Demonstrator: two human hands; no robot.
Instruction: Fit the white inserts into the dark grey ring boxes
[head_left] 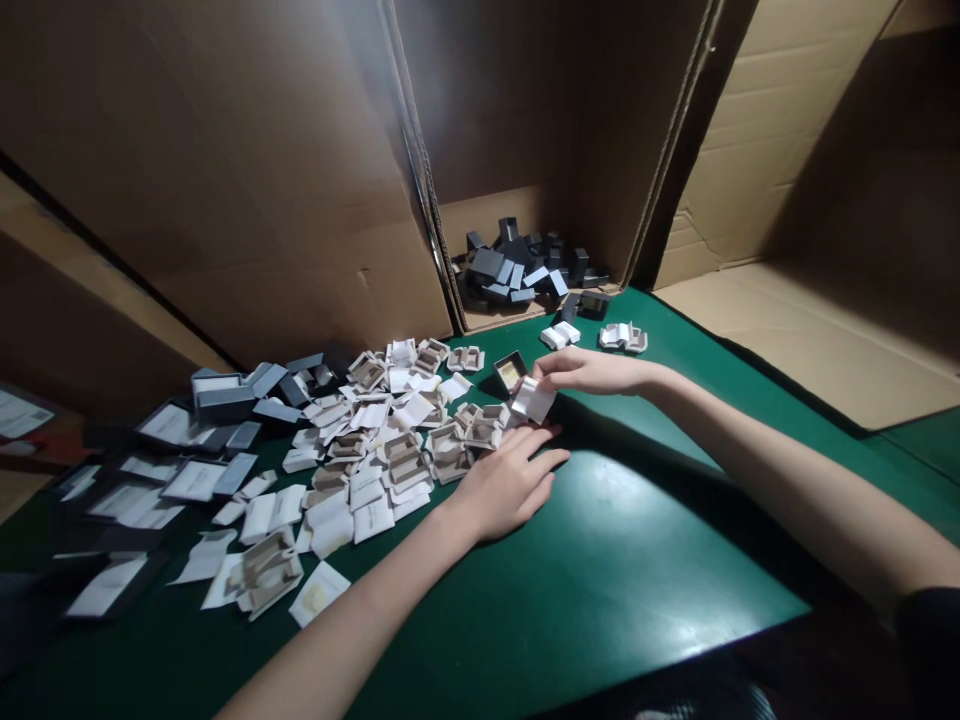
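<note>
The right hand (559, 372) has its thumb and fingers pinched together on a small white folded insert (533, 402), held up just above the worktop (645, 570). The left hand (511, 487) lies palm down below it, fingers loosely extended and slightly parted; whether anything sits under the palm cannot be seen. Just beyond the right fingertips stands a small dark box (510, 368), open toward the camera, with something yellowish inside. To the left of the hands, close to the left wrist, spreads a loose heap of pale inserts (405, 462), some folded into trays with greyish-brown hollows, others flat white leaves. Past the right hand, two white folded pieces (559, 335) sit near each other, one showing brown hollows. Farther left, larger dark boxes (225, 397) are grouped, several with white sheets in them. At the back, a tall open cardboard carton (540, 110) has a pile of small dark boxes (517, 265) at its bottom; to the right, another cardboard carton (825, 310) lies partly in shadow.
</note>
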